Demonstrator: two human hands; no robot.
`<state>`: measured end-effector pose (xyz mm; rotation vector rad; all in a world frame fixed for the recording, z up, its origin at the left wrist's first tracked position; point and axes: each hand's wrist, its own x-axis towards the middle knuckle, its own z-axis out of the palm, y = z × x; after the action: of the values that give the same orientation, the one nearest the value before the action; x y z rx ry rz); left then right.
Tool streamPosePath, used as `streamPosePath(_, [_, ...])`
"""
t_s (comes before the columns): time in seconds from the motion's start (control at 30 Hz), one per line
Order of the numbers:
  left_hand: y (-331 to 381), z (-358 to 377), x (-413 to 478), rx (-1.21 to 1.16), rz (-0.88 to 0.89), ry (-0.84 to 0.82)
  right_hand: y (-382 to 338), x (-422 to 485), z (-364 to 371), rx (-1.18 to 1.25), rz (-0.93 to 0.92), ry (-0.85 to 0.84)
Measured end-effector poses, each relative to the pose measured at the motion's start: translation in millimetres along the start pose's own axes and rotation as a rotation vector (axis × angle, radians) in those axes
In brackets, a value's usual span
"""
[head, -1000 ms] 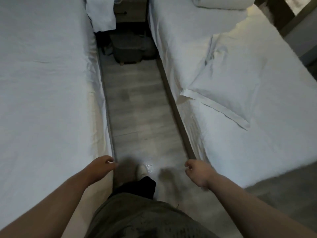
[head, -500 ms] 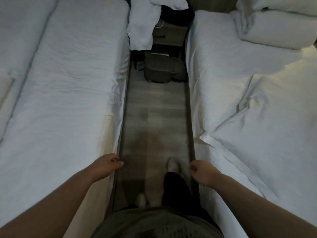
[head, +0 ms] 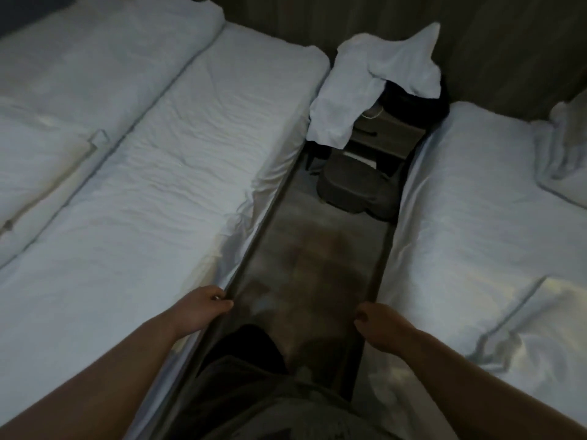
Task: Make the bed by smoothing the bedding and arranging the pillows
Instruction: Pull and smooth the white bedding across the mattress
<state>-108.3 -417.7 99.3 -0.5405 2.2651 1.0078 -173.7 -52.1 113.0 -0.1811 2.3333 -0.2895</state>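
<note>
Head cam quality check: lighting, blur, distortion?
Head view: dim, bluish cast on the left bed and right bed. Head view: floor between them smeared by motion blur. Head view: wide-angle stretch toward the frame corners. Head view: left hand and right hand dark, finger detail soft.

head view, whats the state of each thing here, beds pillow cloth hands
left bed: sheet wrinkled, not smoothed
right bed: sheet on, creased along the aisle edge
pillow: lying flat on the right bed, rumpled
white cloth: crumpled, draped over the nightstand
nightstand: partly covered by the cloth
left hand: loosely curled, holding nothing
right hand: loosely curled, holding nothing
</note>
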Motion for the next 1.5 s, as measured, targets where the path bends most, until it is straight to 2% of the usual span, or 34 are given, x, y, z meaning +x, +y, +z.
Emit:
streamPosePath(0.27, [26, -51, 86, -0.001, -0.099, 0.046, -52, 129, -88, -0.088, -0.107, -0.039])
streamPosePath(0.57, [70, -151, 207, -0.076, -0.164, 0.057, -128, 259, -207, -0.172, -0.203, -0.023])
streamPosePath(0.8, [77, -194, 237, -0.144, -0.23, 0.115, -175, 319, -268, -0.259, -0.185, -0.078])
streamPosePath(1.07, [87, -231, 279, -0.296, -0.305, 0.215, -235, 406, -330, -0.402, -0.364, -0.194])
streamPosePath(1.2, [91, -255, 302, -0.471, -0.366, 0.275, -271, 457, -360, -0.434, -0.455, -0.22])
streamPosePath(1.4, [86, -290, 320, -0.591, -0.424, 0.398, -329, 530, -372, -0.532, -0.523, -0.259])
streamPosePath(1.5, [78, -312, 316, -0.598, -0.441, 0.453, -362, 544, -373, -0.505, -0.55, -0.253])
